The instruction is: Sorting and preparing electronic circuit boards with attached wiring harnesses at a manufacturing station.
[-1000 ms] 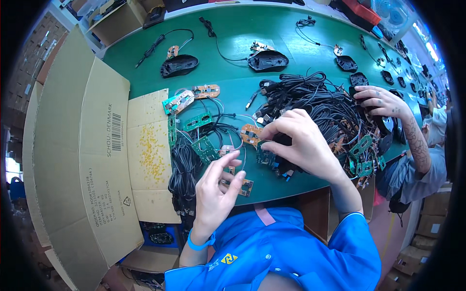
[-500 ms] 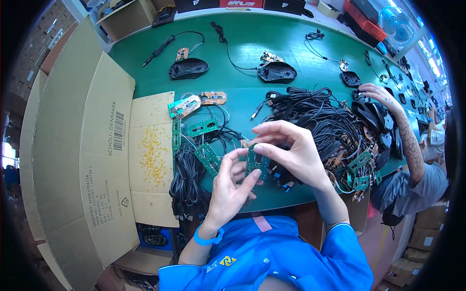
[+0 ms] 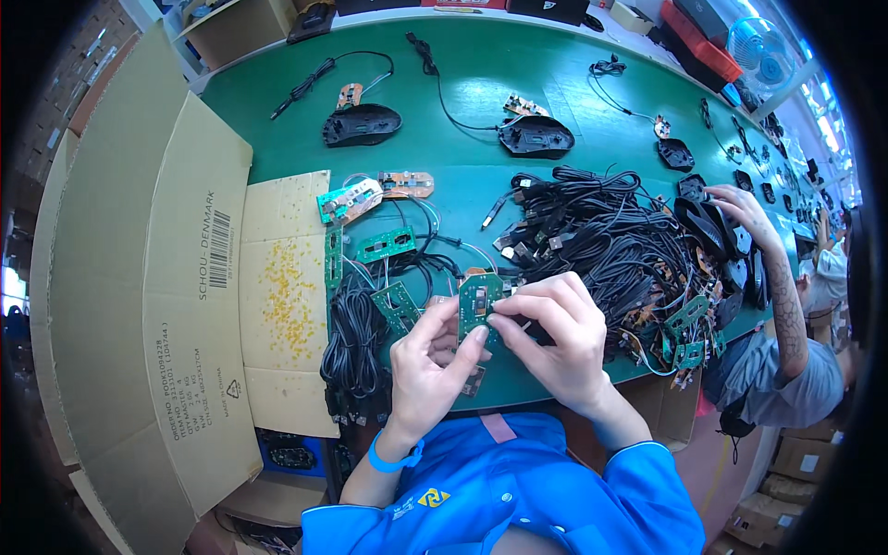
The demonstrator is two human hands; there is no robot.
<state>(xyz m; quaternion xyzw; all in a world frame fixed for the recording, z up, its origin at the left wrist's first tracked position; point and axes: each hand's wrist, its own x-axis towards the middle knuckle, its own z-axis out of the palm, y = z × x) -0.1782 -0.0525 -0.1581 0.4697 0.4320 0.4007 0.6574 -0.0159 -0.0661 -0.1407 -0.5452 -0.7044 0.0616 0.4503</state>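
Note:
A green circuit board [image 3: 480,294] with a cut-out slot is held upright over the table's near edge. My left hand [image 3: 433,356] grips it low on its left side, thumb across the front and fingers behind. At the board's right edge, the thumb and bent fingers of my right hand [image 3: 557,331] pinch it; any small part between those fingertips is hidden. Left of my hands lie more green boards [image 3: 387,244] with thin wires, above a bundle of black cables [image 3: 356,338]. Beyond my right hand spreads a big heap of black cables [image 3: 601,227] with plugs.
A tall cardboard box [image 3: 176,277] stands at the left, its flap [image 3: 289,208] strewn with small yellow bits. Farther back on the green table lie opened mouse shells [image 3: 536,136] with orange boards and cords. At the right, another person's hand [image 3: 740,208] reaches to black mouse shells [image 3: 708,227].
My right hand has come down from the board's top to its right edge. The board shows more of its face now. The other person's hand has shifted slightly right and nearer.

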